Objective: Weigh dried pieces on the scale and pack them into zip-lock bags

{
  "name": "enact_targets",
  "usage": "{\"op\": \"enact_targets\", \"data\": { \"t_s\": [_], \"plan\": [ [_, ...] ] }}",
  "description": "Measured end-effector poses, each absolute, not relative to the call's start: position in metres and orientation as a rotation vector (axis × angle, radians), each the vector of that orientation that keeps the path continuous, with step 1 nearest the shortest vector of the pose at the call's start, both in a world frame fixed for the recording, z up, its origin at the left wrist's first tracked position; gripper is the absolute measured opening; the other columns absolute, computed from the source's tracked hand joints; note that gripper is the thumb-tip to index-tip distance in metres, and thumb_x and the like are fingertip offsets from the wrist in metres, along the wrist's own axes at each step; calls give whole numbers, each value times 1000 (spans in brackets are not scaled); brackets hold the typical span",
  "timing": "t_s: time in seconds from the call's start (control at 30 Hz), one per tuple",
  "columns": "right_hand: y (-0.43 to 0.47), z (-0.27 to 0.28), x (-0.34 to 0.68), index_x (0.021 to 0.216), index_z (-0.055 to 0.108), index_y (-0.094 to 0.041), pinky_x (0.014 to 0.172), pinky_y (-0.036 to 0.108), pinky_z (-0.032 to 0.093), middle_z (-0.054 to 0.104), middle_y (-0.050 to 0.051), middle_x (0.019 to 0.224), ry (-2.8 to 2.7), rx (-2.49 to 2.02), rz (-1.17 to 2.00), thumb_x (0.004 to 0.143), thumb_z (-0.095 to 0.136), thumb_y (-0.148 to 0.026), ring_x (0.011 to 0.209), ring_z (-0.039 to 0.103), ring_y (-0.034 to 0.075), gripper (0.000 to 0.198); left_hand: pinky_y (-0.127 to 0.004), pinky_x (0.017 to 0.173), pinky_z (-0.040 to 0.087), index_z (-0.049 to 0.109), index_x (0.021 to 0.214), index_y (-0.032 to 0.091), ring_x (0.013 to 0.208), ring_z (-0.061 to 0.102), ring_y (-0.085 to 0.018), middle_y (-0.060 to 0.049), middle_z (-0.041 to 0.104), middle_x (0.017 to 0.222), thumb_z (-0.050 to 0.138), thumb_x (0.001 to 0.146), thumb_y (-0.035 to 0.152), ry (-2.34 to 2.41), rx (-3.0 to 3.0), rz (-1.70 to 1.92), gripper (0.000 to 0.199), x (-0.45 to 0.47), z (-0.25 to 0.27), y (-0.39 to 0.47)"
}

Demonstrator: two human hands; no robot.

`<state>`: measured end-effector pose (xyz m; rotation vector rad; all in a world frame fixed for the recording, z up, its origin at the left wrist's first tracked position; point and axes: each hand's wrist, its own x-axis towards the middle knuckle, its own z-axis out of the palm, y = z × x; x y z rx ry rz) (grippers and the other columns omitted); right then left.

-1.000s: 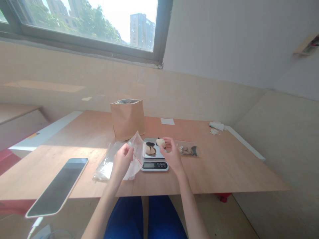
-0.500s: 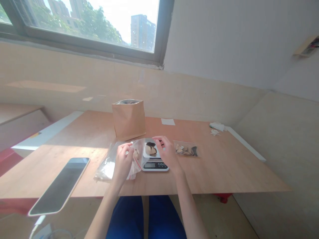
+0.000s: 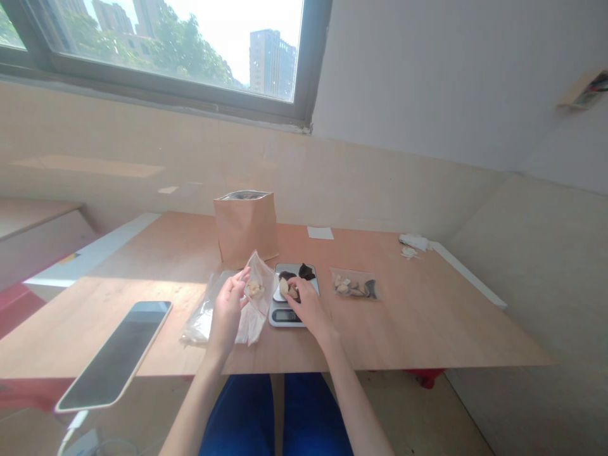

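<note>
My left hand (image 3: 228,307) is closed on the edge of a clear zip bag (image 3: 266,284), which is held up with a few pale dried pieces (image 3: 256,289) inside. Over the kitchen scale (image 3: 281,318), my right hand (image 3: 306,305) pinches a pale dried slice (image 3: 285,288). Dark dried pieces (image 3: 306,272) lie on the scale's plate, partly hidden by my fingers. The digits on its display are too small to read. Under my left hand lies a stack of clear zip bags (image 3: 199,320).
A filled clear bag (image 3: 355,284) of pale and dark pieces lies right of the scale. Behind stands an open brown paper pouch (image 3: 244,228). A phone (image 3: 116,354) sticks out past the table's front edge. White paper (image 3: 320,233) and crumpled white scraps (image 3: 414,242) lie farther back.
My left hand has raised the zip bag and its mouth now points upward. My right hand has moved down and left, off the dark piece and onto the pale slice.
</note>
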<state>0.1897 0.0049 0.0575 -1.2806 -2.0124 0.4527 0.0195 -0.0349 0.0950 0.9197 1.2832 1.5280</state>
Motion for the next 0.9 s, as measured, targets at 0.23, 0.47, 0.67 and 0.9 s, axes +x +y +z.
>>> {"op": "enact_targets", "data": {
  "t_s": [0.23,0.47,0.67,0.9],
  "plan": [
    [-4,92,190,99,58,-19,70,27,48,63,5,93,-1535,-1155,788,79,57,-37,77,59,15,27,-40,95,41,52,71,20,123,44,-27,-9,54,129,53,74,52,1391,1070,1505,32,20,84,-34],
    [-20,134,179,105,62,-23,72,25,46,64,3,97,-1851,-1040,825,84,55,-38,83,57,14,27,-38,93,40,58,104,21,114,52,-24,-8,58,122,50,78,50,1339,1080,1477,40,24,82,-34],
    [13,95,185,105,60,-17,88,32,44,60,8,106,-1828,-1198,508,90,36,-17,101,54,17,29,-41,102,32,42,65,21,125,43,-22,-5,54,129,48,81,41,1309,1062,1588,27,19,82,-36],
    [35,51,178,108,60,-9,95,41,41,59,16,109,-2254,-1348,259,83,49,-11,107,51,26,28,-43,97,38,41,69,21,123,45,-24,-6,52,131,47,80,41,1309,1017,1591,23,17,79,-36]
  ]
}}
